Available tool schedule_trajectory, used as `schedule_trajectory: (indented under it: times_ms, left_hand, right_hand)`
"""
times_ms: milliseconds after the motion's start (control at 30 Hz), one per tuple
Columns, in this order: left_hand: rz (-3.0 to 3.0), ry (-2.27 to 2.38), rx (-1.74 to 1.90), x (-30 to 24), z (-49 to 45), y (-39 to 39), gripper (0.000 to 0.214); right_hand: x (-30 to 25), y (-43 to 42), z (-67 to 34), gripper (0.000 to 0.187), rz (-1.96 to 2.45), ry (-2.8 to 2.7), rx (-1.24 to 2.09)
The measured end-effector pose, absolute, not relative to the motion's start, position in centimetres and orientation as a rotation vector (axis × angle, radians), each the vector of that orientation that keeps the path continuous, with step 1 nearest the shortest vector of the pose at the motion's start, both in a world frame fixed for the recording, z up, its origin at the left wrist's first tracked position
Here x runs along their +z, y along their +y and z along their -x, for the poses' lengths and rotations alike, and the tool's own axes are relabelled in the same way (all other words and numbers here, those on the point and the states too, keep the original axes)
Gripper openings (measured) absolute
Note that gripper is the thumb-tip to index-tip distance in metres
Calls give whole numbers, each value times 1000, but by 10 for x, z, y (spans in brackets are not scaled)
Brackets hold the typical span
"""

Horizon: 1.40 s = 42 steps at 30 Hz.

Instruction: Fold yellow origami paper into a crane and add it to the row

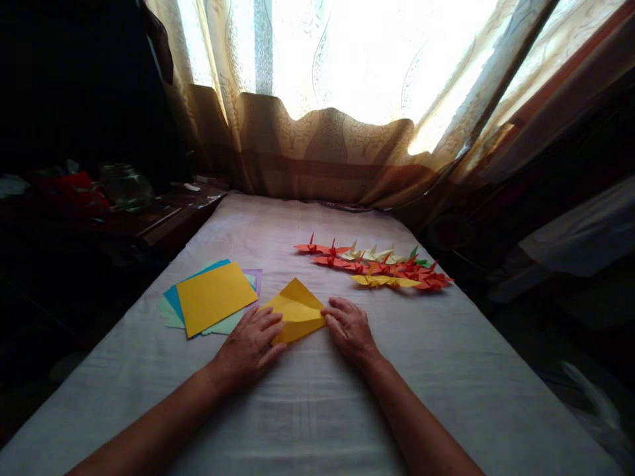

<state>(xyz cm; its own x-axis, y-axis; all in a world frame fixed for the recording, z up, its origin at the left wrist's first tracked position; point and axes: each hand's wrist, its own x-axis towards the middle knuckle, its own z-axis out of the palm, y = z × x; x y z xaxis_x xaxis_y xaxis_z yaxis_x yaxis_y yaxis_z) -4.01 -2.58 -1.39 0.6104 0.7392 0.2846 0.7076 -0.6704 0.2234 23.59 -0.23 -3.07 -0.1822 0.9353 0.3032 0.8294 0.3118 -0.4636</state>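
A yellow sheet of origami paper (297, 309) lies on the cloth-covered surface between my hands, turned cornerwise, with creases across it and its near part raised. My left hand (255, 340) rests over its left corner, fingers spread and thumb apart. At the right corner, my right hand (350, 327) pinches the edge between thumb and fingers. Left of the hands is a stack of square paper whose top sheet is yellow (217, 297), with blue (173, 304), pale green and lilac sheets sticking out beneath.
Folded paper cranes stand in rows at the right: red cranes (357, 266), cream cranes (376, 254), yellow cranes (384, 281) and a green one. Behind the surface hangs a curtain (327, 149) before a bright window. A dark side table at left bears a glass jar (125, 187).
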Motion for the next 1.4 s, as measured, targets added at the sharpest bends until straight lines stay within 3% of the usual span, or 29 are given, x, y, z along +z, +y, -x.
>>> schedule_trajectory:
  times_ms: [200,333,600,833,1000,1167,1267,1400]
  left_hand:
    - [-2747,996,337,-15,41,-31,40]
    - [-2739,994,259,-11,40,-30,43]
    - [-2679,960,271,-3,35,-18,33]
    - [-2560,983,249,13,21,-11,24]
    - [-2669,1000,247,12,-1,-34,51]
    - [-2737,1099,223,11,-10,-47,33]
    - [-2786,1092,240,11,-8,-49,34]
    - [-2796,1095,247,6,-4,-49,38]
  right_hand:
    - [-22,4,-238,21,1661,-2023,372]
    - [1,7,-235,46,1756,-2275,430]
    - [19,25,-197,40,1538,-2674,136]
    - [12,30,-216,39,1723,-2527,108]
    - [7,1,-236,35,1786,-2409,103]
    - [-10,-15,-239,38,1767,-2224,107]
    - [-22,-18,-243,46,1661,-2112,106]
    - [-25,-23,-250,41,1460,-2159,65]
